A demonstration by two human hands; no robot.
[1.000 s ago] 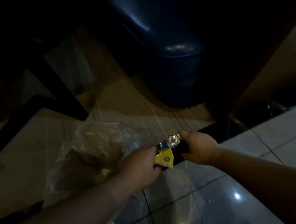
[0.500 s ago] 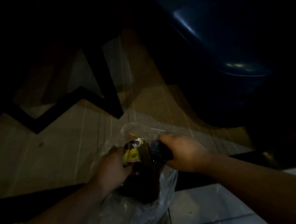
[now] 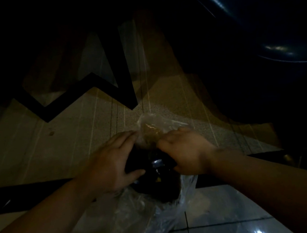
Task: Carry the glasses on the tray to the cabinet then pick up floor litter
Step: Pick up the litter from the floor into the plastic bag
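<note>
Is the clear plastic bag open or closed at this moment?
Open. Both hands, left hand and right hand, spread the mouth of the clear plastic bag, exposing a dark interior with something shiny inside.

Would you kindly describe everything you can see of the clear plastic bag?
The plastic bag is thin, clear and crinkled, looking like soft film. It sits low over the floor, where speckled paving meets glossy tiles. The left hand and right hand hold its upper edge from either side, keeping the mouth spread. Inside lies a dark mass with small shiny glints; what it is cannot be told. The far rim looks brownish.
</note>
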